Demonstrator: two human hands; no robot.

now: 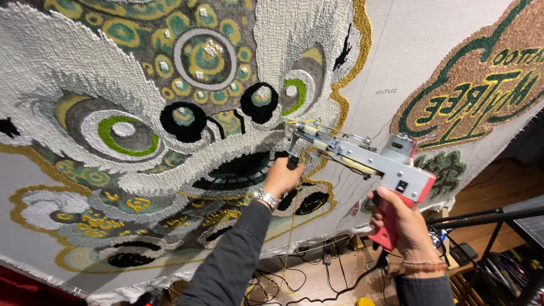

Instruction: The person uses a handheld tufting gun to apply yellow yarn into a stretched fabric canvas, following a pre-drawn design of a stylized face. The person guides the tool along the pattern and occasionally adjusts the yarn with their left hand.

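tufting gun (pixel 362 156) | both hands gripping | green-brown lettered patch (pixel 476 79) upper right

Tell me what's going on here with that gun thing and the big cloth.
A person is working a tufting gun against a large stretched cloth. The left hand grips the gun's black front handle, and the right hand holds its red rear grip. The gun's tip sits at the edge of the white tufted area, by a yellow outline. Much of the lion-like face design is already filled with white, green, black and gold yarn; the cloth to the right of it is bare, with drawn lines.
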